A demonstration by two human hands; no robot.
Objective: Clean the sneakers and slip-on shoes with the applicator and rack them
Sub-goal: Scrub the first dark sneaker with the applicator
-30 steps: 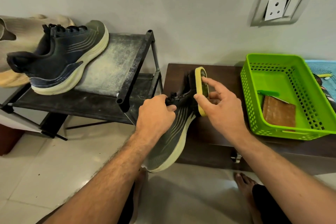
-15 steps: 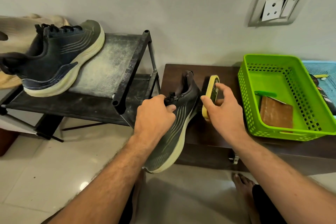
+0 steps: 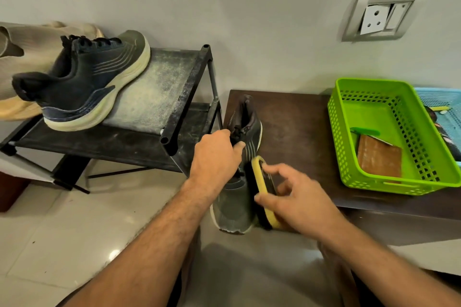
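A plain grey wall runs behind everything, with a socket plate high on the right and pale floor tiles below. On the left stands a dusty black shoe rack. A dark sneaker with a cream sole sits on its sloped top shelf, heel toward the camera, and beige slip-on shoes lie just behind it at the left edge. To the right is a dark brown low table, carrying a green basket with a brown pad inside and, beside that, a blue basket cut off by the frame.

Between rack and table, the second sneaker is held up in the air, toe toward the camera and heel over the table's near corner. The left hand is closed around its laced middle. The right hand pinches a yellow-backed applicator, whose dark face is pressed against the shoe's right side near the toe.
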